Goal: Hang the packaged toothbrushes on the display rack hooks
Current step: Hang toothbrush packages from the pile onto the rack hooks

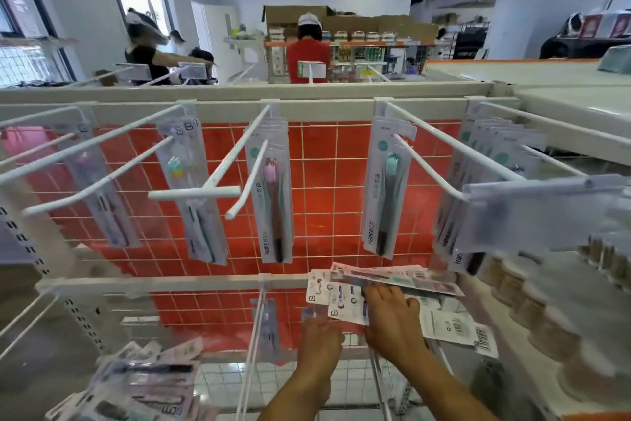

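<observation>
1. Below the top row of hooks, the right hand (pixel 392 321) holds a fanned bunch of packaged toothbrushes (pixel 386 284) against the wire display rack (pixel 317 181).
2. Just left, the left hand (pixel 321 335) pinches a blurred pack.
3. More packs hang on the upper hooks (pixel 444 161); a loose pile (pixel 136 383) lies lower left.

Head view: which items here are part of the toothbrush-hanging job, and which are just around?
Job:
- left hand and right hand, both on the fanned toothbrush packs
- white rack hooks
- hung packs
- loose pile of packs

Around:
- cardboard boxes
- stacked brown items
</observation>
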`<move>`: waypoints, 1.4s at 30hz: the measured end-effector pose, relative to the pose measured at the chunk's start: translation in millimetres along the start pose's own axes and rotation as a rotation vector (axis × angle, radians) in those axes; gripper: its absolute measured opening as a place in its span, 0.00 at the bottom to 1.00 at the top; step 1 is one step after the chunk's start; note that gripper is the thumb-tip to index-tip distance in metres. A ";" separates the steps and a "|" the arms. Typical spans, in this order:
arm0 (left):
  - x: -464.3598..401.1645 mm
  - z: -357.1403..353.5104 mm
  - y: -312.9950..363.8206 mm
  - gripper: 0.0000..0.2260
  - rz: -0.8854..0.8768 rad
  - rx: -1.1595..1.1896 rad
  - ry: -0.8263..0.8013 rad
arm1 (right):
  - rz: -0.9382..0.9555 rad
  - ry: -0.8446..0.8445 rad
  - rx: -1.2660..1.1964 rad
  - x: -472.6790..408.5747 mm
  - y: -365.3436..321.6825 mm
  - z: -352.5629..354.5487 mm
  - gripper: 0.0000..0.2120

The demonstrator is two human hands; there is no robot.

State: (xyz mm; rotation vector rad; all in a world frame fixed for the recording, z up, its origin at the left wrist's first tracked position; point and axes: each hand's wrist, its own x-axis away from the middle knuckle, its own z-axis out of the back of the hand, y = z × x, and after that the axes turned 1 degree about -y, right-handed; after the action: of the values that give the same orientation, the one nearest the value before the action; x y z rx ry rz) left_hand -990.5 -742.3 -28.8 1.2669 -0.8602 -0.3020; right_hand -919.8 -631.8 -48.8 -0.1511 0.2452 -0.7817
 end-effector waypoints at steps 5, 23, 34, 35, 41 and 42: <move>-2.2 -0.5 -0.5 0.13 0.022 0.050 -0.010 | 0.067 0.010 -0.006 0.9 3.3 -1.0 0.19; -11.9 3.2 -16.9 0.14 0.220 0.475 -0.083 | 0.185 -0.099 -0.214 8.9 -24.8 23.7 0.25; -7.5 -2.2 -19.5 0.10 0.306 0.356 -0.120 | 0.146 -0.145 -0.283 9.6 -30.2 28.9 0.25; -6.9 -2.5 -19.1 0.10 0.299 0.347 -0.106 | 0.148 -0.141 -0.280 9.2 -30.6 29.0 0.25; -5.4 -2.4 -17.3 0.09 0.287 0.345 -0.069 | 0.117 -0.116 -0.274 8.0 -33.2 36.7 0.25; -5.1 -2.3 -16.8 0.09 0.290 0.343 -0.072 | 0.114 -0.102 -0.283 7.5 -33.1 38.3 0.23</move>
State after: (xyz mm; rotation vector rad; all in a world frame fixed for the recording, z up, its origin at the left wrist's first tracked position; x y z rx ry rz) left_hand -988.1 -742.7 -46.3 1.4284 -1.1784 0.0348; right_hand -926.7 -658.7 -5.8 -0.4393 0.2652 -0.6213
